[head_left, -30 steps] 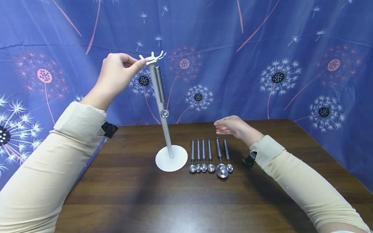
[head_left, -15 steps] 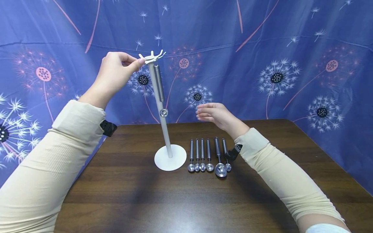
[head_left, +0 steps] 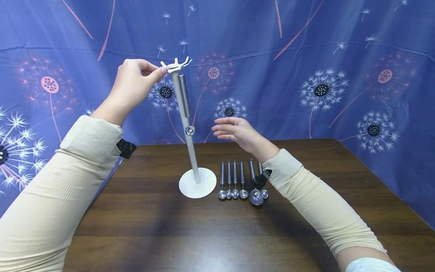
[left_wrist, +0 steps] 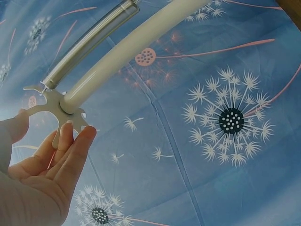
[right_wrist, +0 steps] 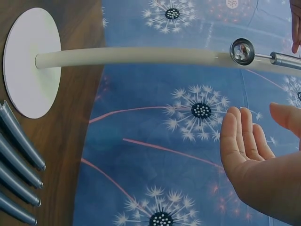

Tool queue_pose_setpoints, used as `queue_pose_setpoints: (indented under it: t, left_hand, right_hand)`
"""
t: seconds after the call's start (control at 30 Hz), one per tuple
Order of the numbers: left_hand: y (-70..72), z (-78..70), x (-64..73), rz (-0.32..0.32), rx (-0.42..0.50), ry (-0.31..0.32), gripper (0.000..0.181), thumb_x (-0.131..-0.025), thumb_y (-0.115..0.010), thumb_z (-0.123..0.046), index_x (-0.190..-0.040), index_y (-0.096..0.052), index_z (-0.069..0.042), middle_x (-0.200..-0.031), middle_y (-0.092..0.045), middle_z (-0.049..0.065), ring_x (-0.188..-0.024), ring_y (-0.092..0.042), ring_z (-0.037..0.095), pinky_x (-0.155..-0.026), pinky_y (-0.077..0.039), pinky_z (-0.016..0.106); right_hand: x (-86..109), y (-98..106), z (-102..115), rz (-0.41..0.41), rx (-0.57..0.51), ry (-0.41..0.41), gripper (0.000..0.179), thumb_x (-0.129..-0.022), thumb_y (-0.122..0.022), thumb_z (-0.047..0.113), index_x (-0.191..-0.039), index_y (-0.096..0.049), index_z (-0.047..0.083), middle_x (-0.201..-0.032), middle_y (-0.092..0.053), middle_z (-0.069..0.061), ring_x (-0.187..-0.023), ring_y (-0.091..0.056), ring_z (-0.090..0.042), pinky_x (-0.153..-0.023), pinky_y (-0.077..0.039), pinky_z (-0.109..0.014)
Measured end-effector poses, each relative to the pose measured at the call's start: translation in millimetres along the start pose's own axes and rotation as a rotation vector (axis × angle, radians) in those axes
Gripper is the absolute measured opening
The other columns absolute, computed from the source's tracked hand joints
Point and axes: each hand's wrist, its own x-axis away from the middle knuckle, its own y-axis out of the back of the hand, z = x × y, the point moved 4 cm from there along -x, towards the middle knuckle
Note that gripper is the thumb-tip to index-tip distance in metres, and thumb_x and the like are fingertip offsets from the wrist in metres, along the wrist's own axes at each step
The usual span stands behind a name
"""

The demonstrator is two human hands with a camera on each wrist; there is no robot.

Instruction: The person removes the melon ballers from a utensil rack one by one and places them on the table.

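Observation:
My left hand (head_left: 134, 81) grips the hooked top (left_wrist: 49, 106) of a white utensil stand (head_left: 192, 155), thumb and fingers on its curved arms. From one of those hooks a steel melon baller (head_left: 184, 96) hangs upright beside the pole, its small round bowl downward. To the right of it my right hand (head_left: 241, 134) is held in the air, holding nothing. Its fingers are extended and the thumb stands apart in the right wrist view. Fingertips point toward the hanging melon baller, with a gap between.
Several steel scoops (head_left: 235, 173) lie in a row right of the stand's round base (head_left: 187, 190), handles away from me. A larger scoop (head_left: 256, 197) is partly covered by the right wrist strap (head_left: 261, 179). Behind the brown table (head_left: 153, 223) hangs a blue dandelion-print cloth (head_left: 272, 94).
My right hand has moved left and up, from above the right end of the scoop row toward the stand. The left hand keeps its hold on the stand's top.

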Motion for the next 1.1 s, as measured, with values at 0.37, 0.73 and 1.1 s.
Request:
queue_pose_setpoints:
  t: [0.37,0.73,1.1]
  left_hand:
    - [-1.8,-1.0,-1.2,-0.008,0.015,-0.004,0.052,-0.094,-0.056,-0.051,-0.119,-0.068,-0.006,-0.095,-0.065,-0.004,-0.085,-0.052,0.007,-0.074,-0.042,0.024]
    - [1.9,-0.7,-1.8,-0.001,-0.030,-0.011,0.052,-0.094,-0.055,-0.052,-0.118,-0.069,-0.008,-0.097,-0.067,-0.001,-0.083,-0.049,0.008,-0.071,-0.040,0.026]
    - [3.1,-0.1,-4.5,0.022,-0.038,-0.004,0.053,-0.093,-0.057,-0.052,-0.117,-0.069,-0.007,-0.089,-0.068,-0.007,-0.084,-0.050,0.009,-0.073,-0.039,0.026]
  right_hand:
    - [-2.0,-13.3,4.1,0.011,-0.022,0.025,0.040,-0.099,-0.055,0.011,-0.136,-0.049,0.000,-0.135,-0.055,-0.022,-0.120,-0.058,-0.031,-0.105,-0.047,-0.039]
    - [-11.5,-37.9,24.4,0.076,-0.035,0.112,0.035,-0.100,-0.054,0.016,-0.132,-0.053,0.000,-0.120,-0.064,-0.012,-0.112,-0.061,-0.023,-0.105,-0.047,-0.037]
    - [-20.6,-60.3,46.3,0.056,-0.027,0.140,0.033,-0.099,-0.055,0.013,-0.131,-0.056,0.001,-0.127,-0.060,-0.014,-0.114,-0.061,-0.024,-0.104,-0.048,-0.036]
